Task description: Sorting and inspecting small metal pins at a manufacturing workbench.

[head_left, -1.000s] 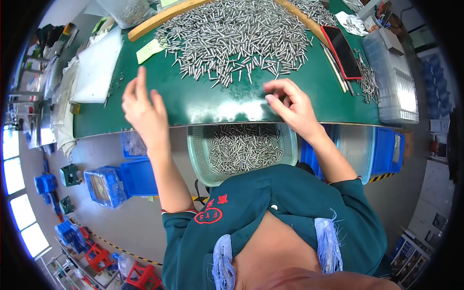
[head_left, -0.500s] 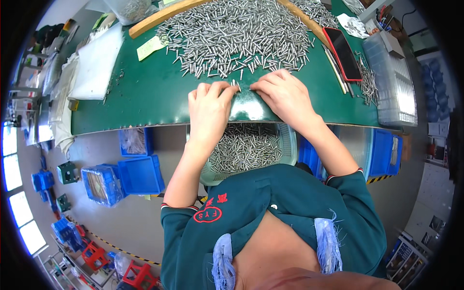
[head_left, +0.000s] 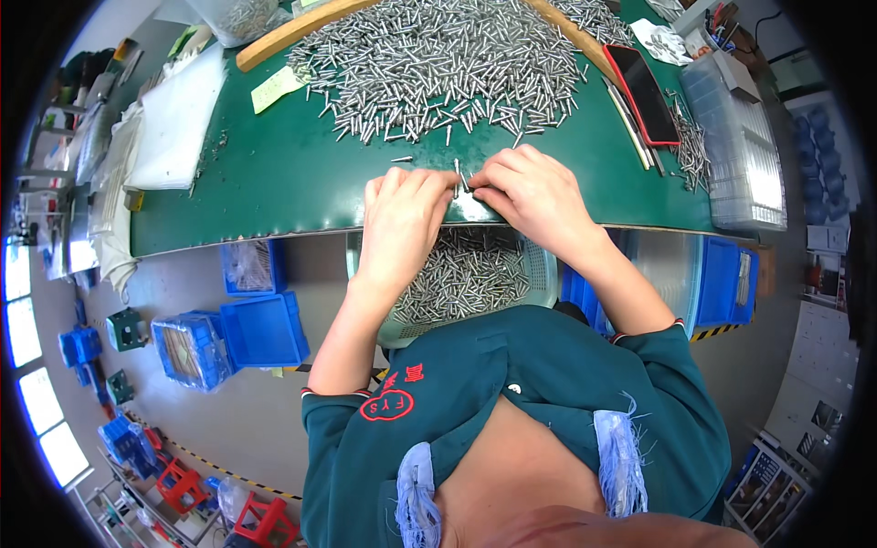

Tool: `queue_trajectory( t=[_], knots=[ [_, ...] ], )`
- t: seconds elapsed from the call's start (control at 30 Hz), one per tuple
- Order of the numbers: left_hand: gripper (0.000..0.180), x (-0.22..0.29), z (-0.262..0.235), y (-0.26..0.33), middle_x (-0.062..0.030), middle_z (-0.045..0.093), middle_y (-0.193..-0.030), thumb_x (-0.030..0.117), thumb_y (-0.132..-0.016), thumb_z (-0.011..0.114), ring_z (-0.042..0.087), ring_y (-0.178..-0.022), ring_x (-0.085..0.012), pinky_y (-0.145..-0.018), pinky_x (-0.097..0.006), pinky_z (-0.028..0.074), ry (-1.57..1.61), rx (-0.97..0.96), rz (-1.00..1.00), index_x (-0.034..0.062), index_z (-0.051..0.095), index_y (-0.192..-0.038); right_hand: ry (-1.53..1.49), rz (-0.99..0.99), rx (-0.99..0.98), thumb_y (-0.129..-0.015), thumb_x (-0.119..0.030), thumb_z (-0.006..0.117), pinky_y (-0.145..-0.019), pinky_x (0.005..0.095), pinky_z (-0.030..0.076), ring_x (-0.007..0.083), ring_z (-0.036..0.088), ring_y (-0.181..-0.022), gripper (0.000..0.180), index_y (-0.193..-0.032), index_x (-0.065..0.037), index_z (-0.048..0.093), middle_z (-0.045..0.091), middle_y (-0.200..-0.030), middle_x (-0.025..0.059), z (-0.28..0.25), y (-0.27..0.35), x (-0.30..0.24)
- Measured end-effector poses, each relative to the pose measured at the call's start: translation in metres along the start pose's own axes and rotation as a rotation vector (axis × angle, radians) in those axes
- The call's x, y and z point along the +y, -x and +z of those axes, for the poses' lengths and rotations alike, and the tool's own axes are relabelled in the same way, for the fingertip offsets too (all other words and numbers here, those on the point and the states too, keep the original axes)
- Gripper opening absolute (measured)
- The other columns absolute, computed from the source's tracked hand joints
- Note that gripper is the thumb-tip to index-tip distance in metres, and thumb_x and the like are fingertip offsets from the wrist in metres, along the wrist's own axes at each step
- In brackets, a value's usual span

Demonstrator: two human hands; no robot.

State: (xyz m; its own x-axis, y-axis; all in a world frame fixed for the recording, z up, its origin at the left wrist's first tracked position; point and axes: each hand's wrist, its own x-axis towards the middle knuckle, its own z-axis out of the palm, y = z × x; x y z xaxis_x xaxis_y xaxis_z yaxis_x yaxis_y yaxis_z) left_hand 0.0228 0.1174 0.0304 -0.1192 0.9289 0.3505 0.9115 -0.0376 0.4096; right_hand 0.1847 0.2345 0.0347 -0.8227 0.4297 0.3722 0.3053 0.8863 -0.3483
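Both hands are working at the near edge of the green mat [head_left: 274, 183], fingertips meeting over a few small metal pins [head_left: 459, 173]. The left hand [head_left: 402, 215] is lying knuckles-up with its fingers curled toward the meeting point, and the right hand [head_left: 534, 196] is pinching in from the other side; one pin is standing between the two sets of fingertips, though I cannot tell which hand is actually closing on it. Just beyond the grip the big heap of loose pins [head_left: 438, 64] is spreading across the mat, and directly below the grip, under the table edge, a round metal basin [head_left: 539, 274] is sitting already partly filled with pins. The risk here is that the pins are thin and slick, so one may be slipping out of the pinch and rolling. Being so close to the edge, a stray pin could be missing the basin and dropping to the floor among the blue bins [head_left: 265, 329].
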Motion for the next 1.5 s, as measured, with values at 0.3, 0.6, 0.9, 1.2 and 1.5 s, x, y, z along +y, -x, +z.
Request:
queue_trajectory(
  t=[0.3,0.6,0.9,1.2,1.5],
  knots=[
    [0.018,-0.008,0.003,-0.016,-0.0019,0.057,-0.09,0.012,-0.082,0.069,0.054,-0.088,-0.0217,-0.08,-0.038,0.04,-0.205,0.064,0.013,0.0146,0.068,-0.099,0.006,-0.017,0.012,-0.077,-0.023,0.073,-0.073,0.0331,0.05,0.0185,0.057,-0.082,0.015,-0.091,-0.017,0.069,0.058,-0.084,-0.0025,0.003,0.0,-0.001],
    [0.011,-0.005,0.0,-0.011,-0.0029,0.057,-0.09,0.015,-0.081,0.07,0.054,-0.086,-0.0233,-0.078,-0.038,0.039,-0.171,0.06,-0.008,0.0115,0.065,-0.09,-0.005,-0.027,0.042,-0.077,-0.024,0.074,-0.071,0.0323,0.049,0.018,0.056,-0.08,0.015,-0.09,-0.018,0.069,0.057,-0.083,-0.0023,0.005,-0.001,-0.001],
    [0.015,0.02,-0.011,-0.004,-0.0039,0.057,-0.09,0.019,-0.08,0.072,0.054,-0.089,-0.0242,-0.08,-0.039,0.038,-0.201,0.074,-0.128,0.0112,0.064,-0.089,0.044,-0.013,0.095,-0.076,-0.024,0.074,-0.069,0.0321,0.048,0.0177,0.056,-0.079,0.014,-0.088,-0.017,0.069,0.056,-0.082,-0.0024,0.005,0.005,0.003],
    [0.016,0.02,0.009,-0.005,-0.0041,0.058,-0.091,0.022,-0.081,0.072,0.054,-0.089,-0.024,-0.079,-0.04,0.038,-0.202,0.052,-0.108,0.0121,0.065,-0.092,0.032,0.0,0.066,-0.079,-0.023,0.074,-0.069,0.0335,0.048,0.0206,0.058,-0.079,0.017,-0.093,-0.015,0.069,0.058,-0.083,0.0002,-0.001,0.004,0.003],
    [0.02,-0.013,0.006,-0.014,-0.0039,0.06,-0.092,0.02,-0.084,0.069,0.057,-0.09,-0.0234,-0.079,-0.039,0.039,-0.33,0.081,-0.218,0.0125,0.063,-0.102,-0.061,0.101,0.043,-0.081,-0.024,0.074,-0.069,0.0337,0.049,0.0207,0.06,-0.078,0.023,-0.1,-0.013,0.067,0.062,-0.082,0.0005,-0.011,0.007,0.004]
  ],
)
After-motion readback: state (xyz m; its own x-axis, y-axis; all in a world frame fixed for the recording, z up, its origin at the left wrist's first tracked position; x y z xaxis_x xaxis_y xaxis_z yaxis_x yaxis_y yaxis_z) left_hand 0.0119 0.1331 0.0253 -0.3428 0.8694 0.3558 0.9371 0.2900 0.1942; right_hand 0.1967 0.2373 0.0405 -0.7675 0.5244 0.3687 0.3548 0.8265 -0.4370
